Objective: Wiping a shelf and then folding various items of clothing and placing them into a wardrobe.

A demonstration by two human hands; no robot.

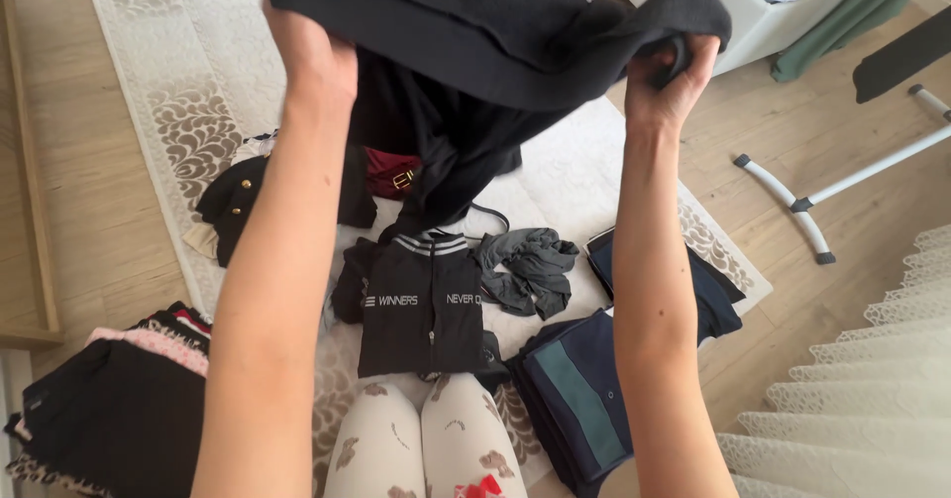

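Both my arms are raised, holding up a black garment [475, 32] that hangs down over the rug. My left hand [315, 62] grips its left edge from behind. My right hand [669, 82] pinches its right edge, fingers closed on the cloth. Under the hanging cloth lies a black zip jacket with white collar stripes and white lettering [421, 300], flat on the rug in front of my knees [426, 448], which wear white patterned leggings.
A crumpled grey garment [530, 270] and folded navy clothes [575, 389] lie right of the jacket. A black buttoned jacket [233, 201] and a dark red bag [391, 173] lie behind. A stack of dark clothes [109, 409] sits left. A white rack's feet [792, 201] stand right, on the wooden floor.
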